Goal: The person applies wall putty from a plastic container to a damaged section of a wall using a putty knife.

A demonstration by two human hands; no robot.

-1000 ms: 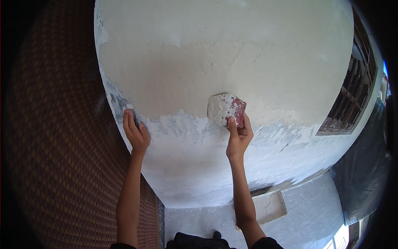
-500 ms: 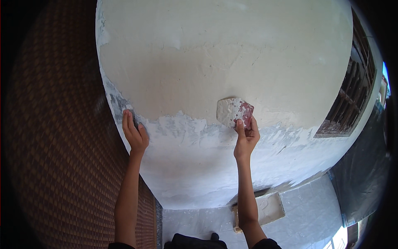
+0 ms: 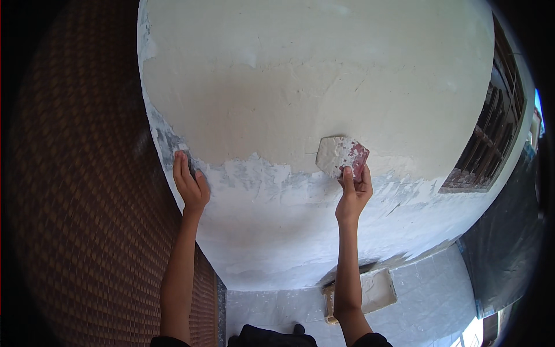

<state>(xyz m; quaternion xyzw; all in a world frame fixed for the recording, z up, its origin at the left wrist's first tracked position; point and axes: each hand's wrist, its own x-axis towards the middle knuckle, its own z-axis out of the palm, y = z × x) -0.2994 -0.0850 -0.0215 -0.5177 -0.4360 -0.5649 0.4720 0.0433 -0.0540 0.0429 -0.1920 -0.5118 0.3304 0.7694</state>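
In front of me stands a wall (image 3: 300, 104), cream above and whiter below, with a ragged border of plaster between. My right hand (image 3: 354, 196) grips a putty scraper (image 3: 342, 156), its thumb on the near face and fingers behind. The scraper has a reddish part flecked with dried plaster and a broad blade coated in cream putty. Its blade lies against or very close to the wall, just above the ragged border. My left hand (image 3: 192, 184) rests by the wall's left edge, fingers extended beside a grey, unevenly coated patch (image 3: 167, 141), holding nothing.
A brown woven panel (image 3: 98, 191) runs along the left side. On the grey floor (image 3: 422, 289) a shallow tray (image 3: 378, 289) with pale plaster sits partly behind my right forearm. At the right are a dark window grille (image 3: 483, 139) and a black sheet (image 3: 497, 231).
The scraper and my right hand have slid a little to the right along the wall. My left hand stays at nearly the same spot by the edge.
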